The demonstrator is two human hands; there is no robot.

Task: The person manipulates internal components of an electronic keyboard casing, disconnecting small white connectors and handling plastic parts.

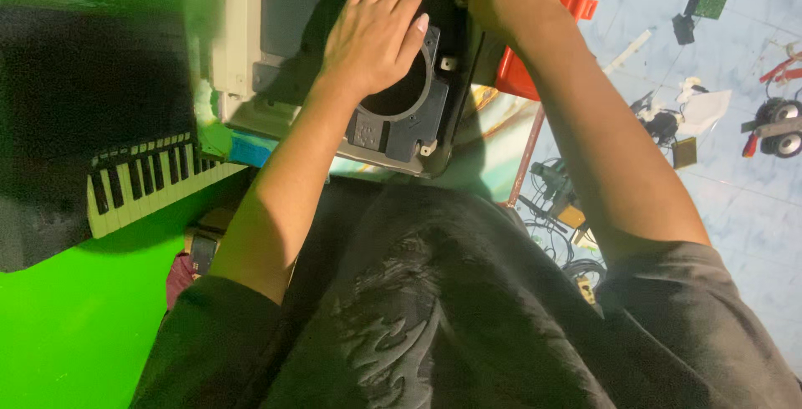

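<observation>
Black shirt (434,309), hands (380,29) on ringed plastic panel (401,116)

- dark grey plastic panel (401,116) with a round hole
- black-and-white keyboard (142,183)
- bright green wall (67,325)
- orange-red container (535,58)
- pale blue marbled floor (735,200)
- black shirt (434,309), tone-on-tone flame pattern

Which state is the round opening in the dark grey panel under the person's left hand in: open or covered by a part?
Open, where visible. Below the left hand, the round opening in the dark grey panel shows only dark hollow space; the hand hides its upper part.
</observation>
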